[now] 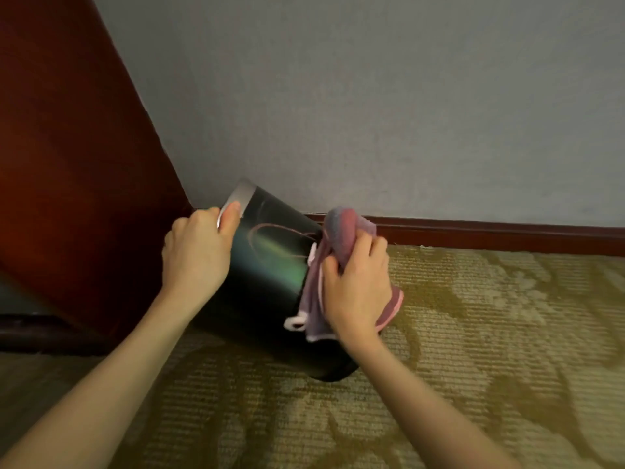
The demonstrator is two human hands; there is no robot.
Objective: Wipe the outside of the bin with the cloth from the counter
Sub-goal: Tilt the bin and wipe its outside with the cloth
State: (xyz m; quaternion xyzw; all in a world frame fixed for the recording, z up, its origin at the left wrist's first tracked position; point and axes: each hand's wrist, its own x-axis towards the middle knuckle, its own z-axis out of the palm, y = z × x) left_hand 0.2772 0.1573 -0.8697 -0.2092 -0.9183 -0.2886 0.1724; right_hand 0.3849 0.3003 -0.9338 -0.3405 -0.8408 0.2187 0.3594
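Bin [270, 265]: black, glossy, round-walled, with a silver band at the rim [241, 194]. It is tipped over to the left, rim end raised toward the upper left and the lower right end down on the carpet [490, 333]. A greenish sheen runs along the wall facing me. A thin looped line also shows there; I cannot tell whether it is a mark or a reflection.

Left hand [196, 255]: gripping the bin at the rim. My thumb [231, 218] lies on the outside across the silver band, and the fingers curl over the edge out of sight. This hand holds the bin at its tilt.

Right hand [355, 286]: closed round the cloth [341, 231], fingers curled into the bunched fabric. The cloth is pink and purple with a pale edging. It is held against the right part of the bin's outer wall. One wad sticks up above my knuckles, and loose folds hang below the hand, lying on the black surface. A pale loop of the edging dangles at the lower left of the folds.

Surroundings: olive patterned carpet underneath, grey wall [372, 96] behind, and a dark reddish baseboard [490, 236] along the wall's foot. A red-brown wood panel [67, 164] stands at the left, just beside the rim end of the bin. Both forearms are bare.
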